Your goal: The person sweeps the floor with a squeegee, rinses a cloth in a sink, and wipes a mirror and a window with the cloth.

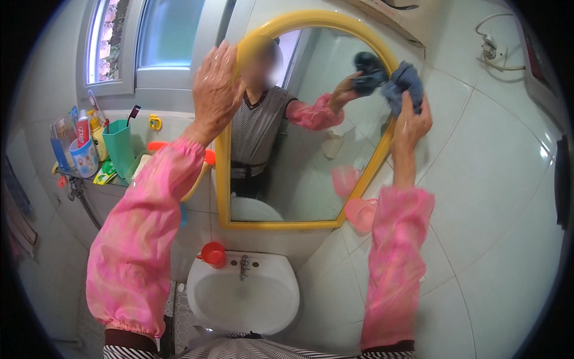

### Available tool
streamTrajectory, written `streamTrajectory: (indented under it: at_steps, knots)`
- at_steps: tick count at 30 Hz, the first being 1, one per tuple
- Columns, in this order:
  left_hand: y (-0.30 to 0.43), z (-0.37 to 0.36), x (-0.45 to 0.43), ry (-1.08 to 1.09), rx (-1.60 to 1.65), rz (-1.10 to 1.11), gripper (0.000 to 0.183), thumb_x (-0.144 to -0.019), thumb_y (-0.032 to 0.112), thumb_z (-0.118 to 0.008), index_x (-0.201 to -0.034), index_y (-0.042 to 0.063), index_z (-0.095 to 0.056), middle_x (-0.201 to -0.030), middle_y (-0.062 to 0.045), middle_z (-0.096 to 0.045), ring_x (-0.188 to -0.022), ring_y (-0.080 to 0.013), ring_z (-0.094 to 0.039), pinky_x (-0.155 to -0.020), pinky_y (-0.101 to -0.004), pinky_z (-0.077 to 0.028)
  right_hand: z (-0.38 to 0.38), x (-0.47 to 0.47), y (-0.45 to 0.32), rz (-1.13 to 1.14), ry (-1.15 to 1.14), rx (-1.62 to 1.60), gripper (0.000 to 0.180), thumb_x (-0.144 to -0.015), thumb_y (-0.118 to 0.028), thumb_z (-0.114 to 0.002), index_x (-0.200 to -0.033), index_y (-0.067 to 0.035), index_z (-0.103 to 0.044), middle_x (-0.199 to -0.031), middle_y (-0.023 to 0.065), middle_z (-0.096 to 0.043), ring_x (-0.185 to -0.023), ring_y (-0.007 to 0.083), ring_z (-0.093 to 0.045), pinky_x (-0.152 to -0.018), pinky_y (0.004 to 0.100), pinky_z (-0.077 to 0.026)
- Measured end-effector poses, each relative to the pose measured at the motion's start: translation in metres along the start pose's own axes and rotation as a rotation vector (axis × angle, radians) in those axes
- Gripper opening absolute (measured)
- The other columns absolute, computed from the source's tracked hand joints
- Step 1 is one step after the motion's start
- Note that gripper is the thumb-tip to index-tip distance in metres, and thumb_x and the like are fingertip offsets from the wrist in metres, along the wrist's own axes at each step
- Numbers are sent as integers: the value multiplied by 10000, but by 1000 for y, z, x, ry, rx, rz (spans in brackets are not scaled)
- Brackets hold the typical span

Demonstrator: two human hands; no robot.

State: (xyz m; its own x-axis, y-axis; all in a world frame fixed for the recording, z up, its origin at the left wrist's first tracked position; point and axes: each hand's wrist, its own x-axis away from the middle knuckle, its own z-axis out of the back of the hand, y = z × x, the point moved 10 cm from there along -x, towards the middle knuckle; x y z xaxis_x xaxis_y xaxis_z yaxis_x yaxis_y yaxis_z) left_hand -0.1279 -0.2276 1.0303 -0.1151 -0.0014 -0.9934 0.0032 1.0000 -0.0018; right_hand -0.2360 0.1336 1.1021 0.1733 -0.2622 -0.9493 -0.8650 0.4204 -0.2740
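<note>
A wall mirror (309, 170) in a yellow frame (280, 225) hangs in front of me. My left hand (216, 87) lies flat against the frame's upper left side, fingers stretched and wet, with nothing in its grasp. On the opposite side, my right hand (411, 123) holds a bunched blue cloth (402, 87) against the right side of the frame. The cloth covers part of that edge, and its reflection shows in the glass. Pink sleeve covers (134, 242) are on both forearms.
Below the mirror is a white washbasin (242, 298) with a metal tap (244, 268) and a red cup (213, 255). At left, a glass shelf (119, 180) carries a green tumbler (120, 146), toothpaste (83, 128) and bottles. A pink cup (361, 214) hangs near my right forearm.
</note>
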Motion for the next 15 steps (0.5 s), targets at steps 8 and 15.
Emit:
streamTrajectory:
  at_steps: [8, 15]
  knots:
    - [-12, -49, -9, -18, -37, -79, 574, -910, 233, -555, -1435, 109, -358, -1433, -135, -425, -1347, -337, -362, -1051, -447, -327, -70, -47, -8, 300, 207, 207, 386, -758, -107, -666, -1144, -92, -653, -1024, 140, -655, -940, 330, -630, -804, 405, -501]
    - [-14, -56, -2, 37, -51, -97, 563, -918, 267, -543, -1435, 117, -377, -1424, -118, -449, -1355, -322, -366, -1049, -436, -329, -151, 11, -134, 685, 181, 199, 435, -720, -44, -584, -1146, -96, -652, -1106, 176, -607, -978, 356, -591, -793, 438, -517]
